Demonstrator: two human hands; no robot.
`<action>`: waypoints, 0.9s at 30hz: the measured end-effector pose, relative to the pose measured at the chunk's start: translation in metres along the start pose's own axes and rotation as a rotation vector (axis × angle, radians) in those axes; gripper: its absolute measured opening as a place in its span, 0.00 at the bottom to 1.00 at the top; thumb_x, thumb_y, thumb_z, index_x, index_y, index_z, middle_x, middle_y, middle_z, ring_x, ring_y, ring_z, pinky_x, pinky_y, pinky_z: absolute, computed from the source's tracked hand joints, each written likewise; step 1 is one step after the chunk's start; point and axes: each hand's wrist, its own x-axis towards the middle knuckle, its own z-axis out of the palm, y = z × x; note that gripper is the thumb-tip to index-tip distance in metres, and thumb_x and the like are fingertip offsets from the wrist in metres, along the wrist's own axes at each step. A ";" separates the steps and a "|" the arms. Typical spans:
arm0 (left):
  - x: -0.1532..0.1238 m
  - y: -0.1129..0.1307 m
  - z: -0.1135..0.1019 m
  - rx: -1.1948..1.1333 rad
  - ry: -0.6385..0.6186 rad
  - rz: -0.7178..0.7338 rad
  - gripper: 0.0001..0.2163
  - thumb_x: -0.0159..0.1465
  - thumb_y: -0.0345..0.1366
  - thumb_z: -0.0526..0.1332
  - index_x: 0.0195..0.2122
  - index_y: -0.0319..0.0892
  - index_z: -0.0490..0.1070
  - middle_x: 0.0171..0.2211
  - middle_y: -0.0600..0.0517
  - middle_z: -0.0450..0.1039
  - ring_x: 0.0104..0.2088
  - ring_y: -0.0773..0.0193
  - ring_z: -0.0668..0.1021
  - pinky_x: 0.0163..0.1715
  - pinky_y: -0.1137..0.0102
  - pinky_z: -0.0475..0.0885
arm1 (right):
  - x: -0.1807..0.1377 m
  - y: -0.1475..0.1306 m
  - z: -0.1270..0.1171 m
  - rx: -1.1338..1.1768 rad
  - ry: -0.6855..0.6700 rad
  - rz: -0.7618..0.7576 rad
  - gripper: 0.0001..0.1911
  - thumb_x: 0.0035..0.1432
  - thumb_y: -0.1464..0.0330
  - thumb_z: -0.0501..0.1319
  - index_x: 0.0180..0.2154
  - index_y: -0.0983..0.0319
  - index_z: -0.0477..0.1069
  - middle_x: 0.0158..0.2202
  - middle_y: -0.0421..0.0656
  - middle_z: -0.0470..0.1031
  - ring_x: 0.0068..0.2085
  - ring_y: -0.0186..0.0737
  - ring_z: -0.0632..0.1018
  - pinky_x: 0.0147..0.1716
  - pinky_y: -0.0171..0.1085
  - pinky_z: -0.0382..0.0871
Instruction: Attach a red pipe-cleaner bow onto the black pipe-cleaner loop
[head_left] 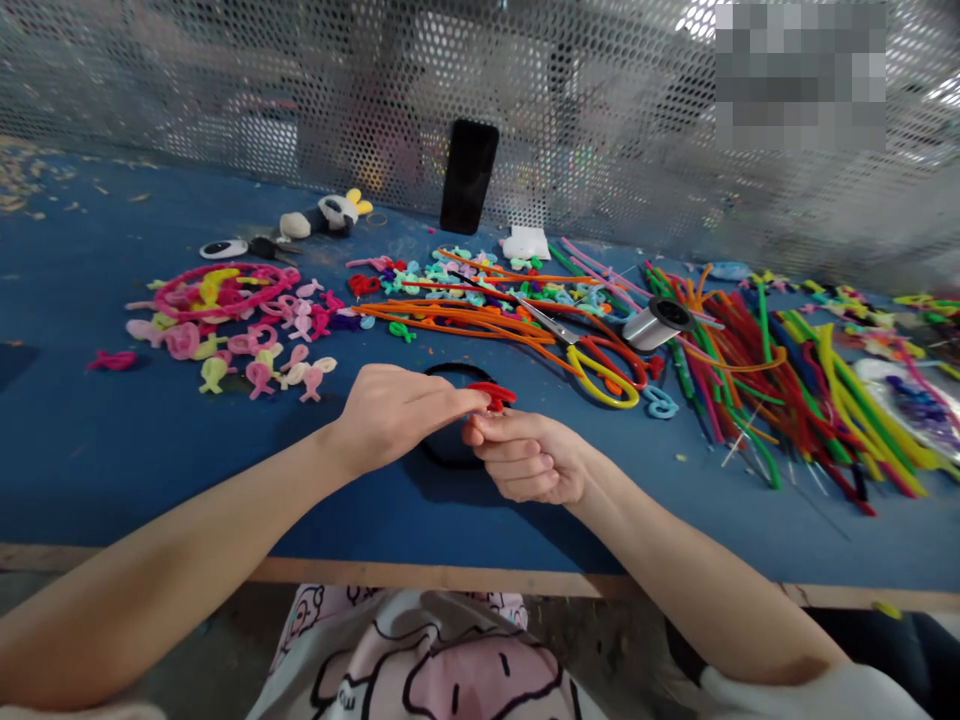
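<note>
A small red pipe-cleaner shape is held over the table between both hands. My left hand pinches it at its left side, fingers stretched together with the back of the hand up. My right hand is closed, with thumb and forefinger pinched just below the red shape; what exactly lies between those tips is partly hidden. Behind and under the hands is a thin black ring, its right part covered by my right hand.
Scissors with yellow and red handles lie ahead, beside orange pipe cleaners and a wire spool. Pink and yellow twisted shapes are at left, coloured pipe cleaners at right. A phone leans on the perforated metal screen.
</note>
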 end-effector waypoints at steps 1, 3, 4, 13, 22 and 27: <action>0.001 0.001 0.001 -0.058 -0.004 -0.004 0.09 0.70 0.33 0.60 0.49 0.49 0.76 0.36 0.55 0.84 0.34 0.69 0.84 0.36 0.77 0.72 | 0.000 0.001 -0.001 0.000 -0.038 0.017 0.08 0.66 0.68 0.60 0.33 0.65 0.70 0.12 0.25 0.53 0.11 0.22 0.42 0.06 0.20 0.46; 0.004 0.003 0.001 -0.146 -0.026 -0.041 0.08 0.70 0.36 0.60 0.47 0.49 0.77 0.35 0.56 0.84 0.34 0.70 0.84 0.36 0.78 0.72 | 0.001 0.003 -0.003 0.005 -0.123 0.049 0.08 0.64 0.68 0.62 0.33 0.65 0.70 0.13 0.26 0.55 0.11 0.22 0.43 0.06 0.20 0.49; 0.005 0.004 0.001 -0.169 -0.033 -0.078 0.08 0.70 0.38 0.60 0.46 0.48 0.78 0.34 0.56 0.84 0.32 0.70 0.83 0.34 0.79 0.72 | 0.001 0.004 -0.004 0.010 -0.168 0.062 0.08 0.63 0.68 0.64 0.33 0.65 0.70 0.13 0.26 0.57 0.11 0.22 0.45 0.06 0.20 0.51; 0.009 0.002 -0.006 -0.420 -0.123 -0.140 0.05 0.68 0.38 0.62 0.37 0.48 0.78 0.33 0.53 0.83 0.34 0.68 0.83 0.35 0.78 0.72 | -0.001 0.005 -0.010 0.060 -0.297 0.137 0.07 0.63 0.69 0.64 0.33 0.65 0.71 0.13 0.27 0.59 0.10 0.21 0.49 0.08 0.21 0.60; 0.022 0.008 -0.013 -0.683 -0.180 -0.301 0.05 0.62 0.34 0.66 0.37 0.42 0.81 0.30 0.52 0.69 0.22 0.74 0.66 0.19 0.77 0.62 | 0.000 0.003 -0.018 0.300 -0.473 0.103 0.10 0.69 0.72 0.56 0.40 0.72 0.74 0.15 0.29 0.60 0.10 0.20 0.46 0.08 0.20 0.58; 0.024 0.004 -0.007 -0.894 -0.229 -0.493 0.06 0.59 0.37 0.71 0.31 0.41 0.82 0.26 0.54 0.66 0.24 0.73 0.66 0.21 0.76 0.60 | 0.000 0.002 -0.019 0.341 -0.510 0.140 0.13 0.70 0.72 0.53 0.42 0.74 0.74 0.16 0.31 0.60 0.11 0.20 0.49 0.11 0.21 0.64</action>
